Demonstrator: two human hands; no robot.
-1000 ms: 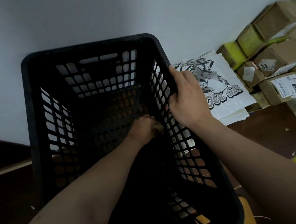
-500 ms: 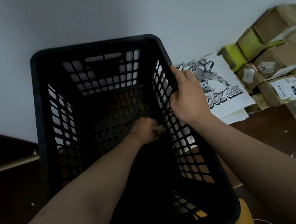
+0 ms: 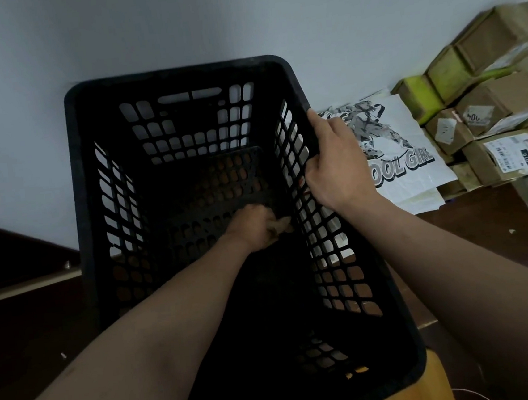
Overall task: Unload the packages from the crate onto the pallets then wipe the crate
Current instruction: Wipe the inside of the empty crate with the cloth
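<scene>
Crate [image 3: 177,79], black, lattice-walled, emptied. Left hand [image 3: 255,226] deep inside near right wall, closed on crumpled tan cloth [image 3: 279,225]. Right hand [image 3: 333,167] clamped on right rim. Cardboard packages [image 3: 489,113] stacked right, printed white bag [image 3: 393,155] beside them.

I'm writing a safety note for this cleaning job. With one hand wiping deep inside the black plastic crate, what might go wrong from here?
1. The black plastic lattice crate is steadied only by the right hand on its side rim; a hard push might tip or slide it.
2. The small crumpled tan cloth in the left hand may snag on the wall's openings.
3. The crate's interior is dark, so missed dirt is likely.
</scene>
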